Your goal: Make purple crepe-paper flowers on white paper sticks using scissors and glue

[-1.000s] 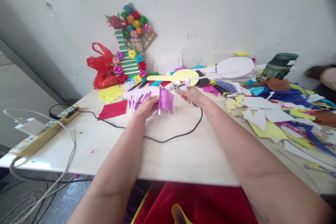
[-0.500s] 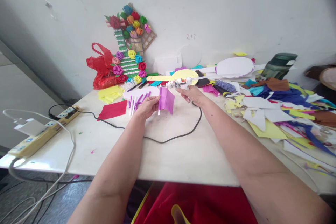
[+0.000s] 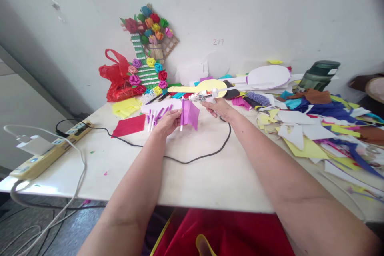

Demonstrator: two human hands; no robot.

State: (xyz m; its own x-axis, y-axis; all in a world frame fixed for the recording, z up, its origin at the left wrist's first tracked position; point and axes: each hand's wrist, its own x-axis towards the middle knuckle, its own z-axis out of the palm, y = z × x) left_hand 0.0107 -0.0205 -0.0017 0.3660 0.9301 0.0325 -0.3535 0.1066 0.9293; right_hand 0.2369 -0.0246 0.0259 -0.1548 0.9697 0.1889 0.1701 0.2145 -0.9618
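Observation:
Between the fingers of my left hand [image 3: 171, 121] is a thin white stick [image 3: 181, 127], held upright, with a piece of purple crepe paper [image 3: 191, 115] wrapped along it and hanging off to the right. My right hand [image 3: 218, 109] is closed around a white glue gun [image 3: 204, 95] with a glue stick poking out behind. The gun's nozzle points left, at or near the top of the purple paper; whether they touch I cannot tell. Left of my left hand lie several purple-wrapped and white sticks [image 3: 154, 117] and a sheet of red crepe paper [image 3: 129, 126].
A black cord [image 3: 183, 163] loops over the table toward a yellow power strip [image 3: 48, 152]. Paper flower decorations [image 3: 147, 56] and a red plastic bag [image 3: 115, 78] stand against the wall. Paper scraps [image 3: 309, 128] cover the right side, beside a green bottle [image 3: 318, 75].
The glue gun has shifted very slightly left and down along the top of the purple paper. My left hand and the stick have barely moved.

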